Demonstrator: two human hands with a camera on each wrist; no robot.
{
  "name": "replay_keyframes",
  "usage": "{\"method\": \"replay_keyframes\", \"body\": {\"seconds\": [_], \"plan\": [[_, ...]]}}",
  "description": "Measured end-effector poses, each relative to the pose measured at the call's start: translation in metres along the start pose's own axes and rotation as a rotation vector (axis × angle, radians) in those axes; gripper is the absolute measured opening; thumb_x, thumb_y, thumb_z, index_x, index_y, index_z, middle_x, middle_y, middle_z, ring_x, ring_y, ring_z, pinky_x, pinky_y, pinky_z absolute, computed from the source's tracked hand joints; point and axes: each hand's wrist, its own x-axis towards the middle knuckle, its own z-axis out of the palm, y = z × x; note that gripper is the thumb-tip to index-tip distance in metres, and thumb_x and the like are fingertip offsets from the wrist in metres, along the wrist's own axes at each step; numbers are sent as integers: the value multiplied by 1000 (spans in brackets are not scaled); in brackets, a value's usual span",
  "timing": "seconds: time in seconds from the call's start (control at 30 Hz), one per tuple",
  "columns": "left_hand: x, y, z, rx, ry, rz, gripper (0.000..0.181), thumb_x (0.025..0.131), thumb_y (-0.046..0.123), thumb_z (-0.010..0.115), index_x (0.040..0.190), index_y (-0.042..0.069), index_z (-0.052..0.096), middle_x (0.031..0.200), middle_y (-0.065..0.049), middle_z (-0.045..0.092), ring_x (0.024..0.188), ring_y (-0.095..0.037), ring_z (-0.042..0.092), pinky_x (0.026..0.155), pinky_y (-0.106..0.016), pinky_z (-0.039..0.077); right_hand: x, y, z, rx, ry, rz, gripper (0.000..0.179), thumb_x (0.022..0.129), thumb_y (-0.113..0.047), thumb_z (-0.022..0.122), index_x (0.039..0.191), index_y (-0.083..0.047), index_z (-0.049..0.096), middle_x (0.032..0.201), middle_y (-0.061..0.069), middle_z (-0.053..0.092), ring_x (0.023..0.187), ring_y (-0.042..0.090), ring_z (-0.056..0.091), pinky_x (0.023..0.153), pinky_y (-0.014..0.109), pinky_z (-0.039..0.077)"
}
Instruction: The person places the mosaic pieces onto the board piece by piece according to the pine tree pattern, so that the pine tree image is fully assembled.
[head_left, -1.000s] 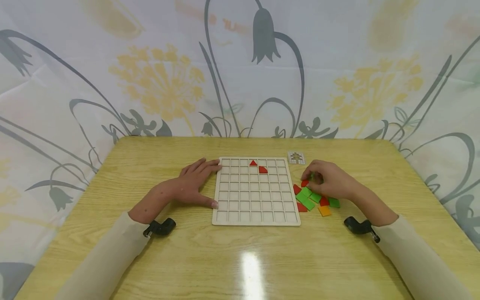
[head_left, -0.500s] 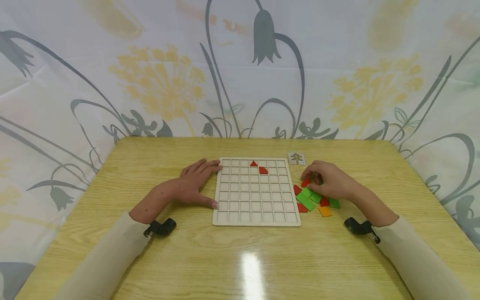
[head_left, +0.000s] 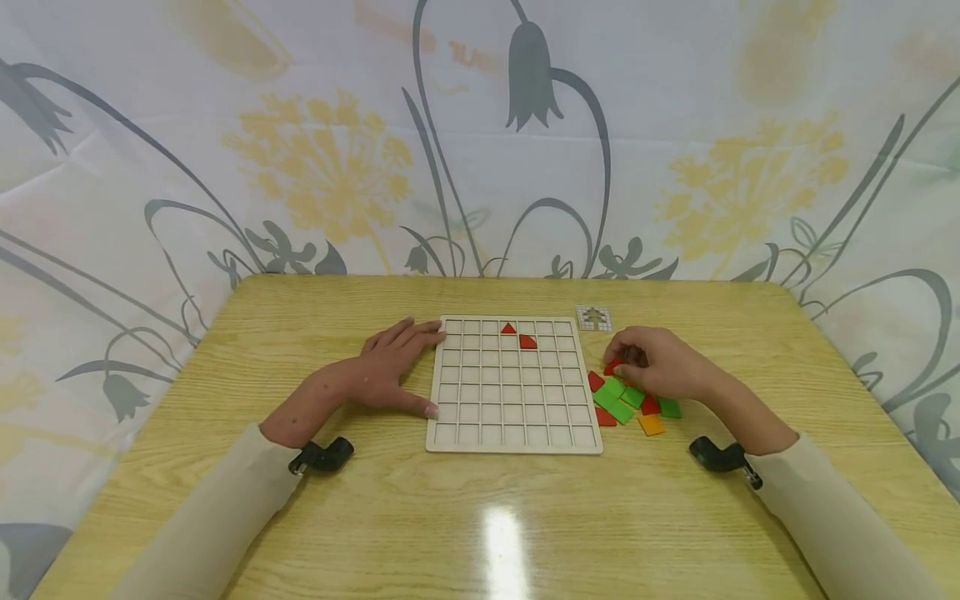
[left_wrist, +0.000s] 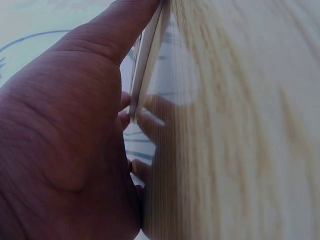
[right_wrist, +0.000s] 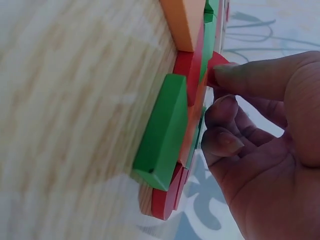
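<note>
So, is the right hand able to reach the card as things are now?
Probably yes: the card lies near the right hand with bare table between, though that hand pinches a red piece.

Compared with a second ago, the right hand (head_left: 665,362) is being brought slightly lower in the head view, and the pinched red piece (head_left: 612,367) is being tilted (only a little).
</note>
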Motion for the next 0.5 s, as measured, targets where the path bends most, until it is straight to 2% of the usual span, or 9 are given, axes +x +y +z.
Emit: {"method": "replay_keyframes", "body": {"seconds": [0.3, 0.5], "plan": [[-1, 1, 0, -2, 0, -1, 112, 86, 63, 81, 170, 16, 24, 178, -6, 11, 163, -44, 0, 122, -71, 12, 4, -8, 1, 13, 26, 2, 13, 100, 1, 69, 107, -9, 73, 92, 0, 69, 75, 15, 60, 69, 29, 51], [-1, 2, -1, -4, -1, 5, 112, 87, 61, 82, 170, 15, 24, 178, -8, 11, 163, -44, -1, 122, -71, 12, 11, -18, 2, 67, 27, -21, 12, 101, 0, 68, 106, -9, 74, 89, 4, 69, 70, 15, 59, 65, 28, 50]]}}
